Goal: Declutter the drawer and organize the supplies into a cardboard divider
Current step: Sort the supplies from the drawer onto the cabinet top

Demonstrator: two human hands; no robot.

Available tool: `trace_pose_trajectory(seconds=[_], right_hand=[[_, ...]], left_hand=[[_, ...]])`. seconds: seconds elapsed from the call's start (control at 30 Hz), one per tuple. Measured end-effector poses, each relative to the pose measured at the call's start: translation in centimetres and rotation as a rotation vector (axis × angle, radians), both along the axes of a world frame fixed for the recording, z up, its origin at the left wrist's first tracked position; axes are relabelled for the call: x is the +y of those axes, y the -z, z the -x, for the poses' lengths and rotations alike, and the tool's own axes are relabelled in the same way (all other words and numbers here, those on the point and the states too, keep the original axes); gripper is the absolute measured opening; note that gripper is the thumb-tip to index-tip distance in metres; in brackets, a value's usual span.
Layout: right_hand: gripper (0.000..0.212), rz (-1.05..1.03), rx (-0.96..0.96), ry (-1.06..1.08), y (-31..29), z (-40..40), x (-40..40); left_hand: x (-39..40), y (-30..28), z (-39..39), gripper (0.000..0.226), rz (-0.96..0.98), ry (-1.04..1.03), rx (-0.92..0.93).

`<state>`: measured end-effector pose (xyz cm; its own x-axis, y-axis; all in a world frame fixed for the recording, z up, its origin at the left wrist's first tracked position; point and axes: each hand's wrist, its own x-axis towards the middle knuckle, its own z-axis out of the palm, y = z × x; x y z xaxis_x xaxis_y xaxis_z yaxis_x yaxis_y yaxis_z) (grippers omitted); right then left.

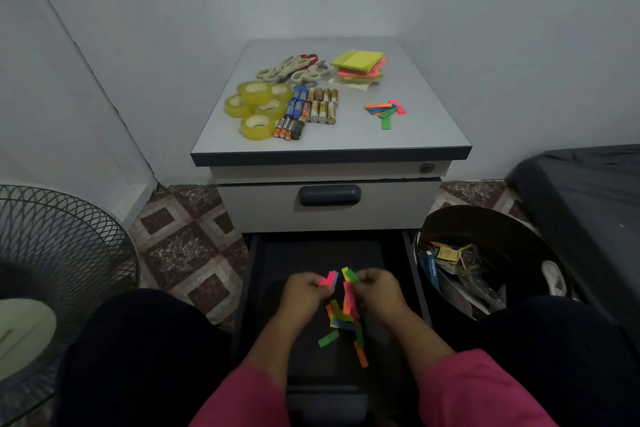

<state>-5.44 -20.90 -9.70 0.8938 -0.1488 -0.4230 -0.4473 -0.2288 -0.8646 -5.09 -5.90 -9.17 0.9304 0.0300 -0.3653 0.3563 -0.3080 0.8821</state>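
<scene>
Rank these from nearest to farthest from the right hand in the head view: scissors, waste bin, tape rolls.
From the right hand:
1. Waste bin, just to its right on the floor.
2. Tape rolls, on the cabinet top, front left.
3. Scissors, behind the tape, toward the wall.

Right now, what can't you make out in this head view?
- Cardboard divider: not in frame.
- Count of coloured paper strips: overlapping, partly covered by both hands.
- Battery labels: too small.
- Round black bin contents: dark, jumbled.
- Open dark bottom drawer front: cut off below.
</scene>
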Motion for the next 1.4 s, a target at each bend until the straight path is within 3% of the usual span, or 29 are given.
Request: trace_pose_trajectory(seconds=[0.23, 0.4, 0.53, 0.9, 1.2, 1.4], right_hand=[[0.01, -0.149, -0.288, 0.035, -9.0, -0.6, -0.4], [0.011, 0.07, -0.637, 0.109, -15.6, -1.5, -1.4], [0.01, 0.139, -0.785, 0.24, -19.3, -4.8, -2.6], [0.019, 0.369, -0.677, 0.178, -21.9, -14.6, -6.0], [0.025, 0.507, -0.736, 0.12, -21.2, -15.4, -6.1], [0.026, 0.533, -0.753, 0.115, -21.1, -15.2, -6.1]], left_hand=[[-1.5, -8.2, -0.2, 0.014, 0.188, -0.038, -0.204], [-3.0, -13.8, -1.4, 0.016, 0.162, 0.029, -0.44], [-4.8, -17.2, -3.9, 0.01, 0.01, 0.023, -0.656], [-9.7, -22.1, -12.0, 0.021, -0.684, 0.009, -0.879], [-9.9, -21.3, -14.1, 0.026, -0.64, -0.008, -0.765], [-9.3, -21.2, -14.2, 0.034, -0.448, -0.017, -0.782]])
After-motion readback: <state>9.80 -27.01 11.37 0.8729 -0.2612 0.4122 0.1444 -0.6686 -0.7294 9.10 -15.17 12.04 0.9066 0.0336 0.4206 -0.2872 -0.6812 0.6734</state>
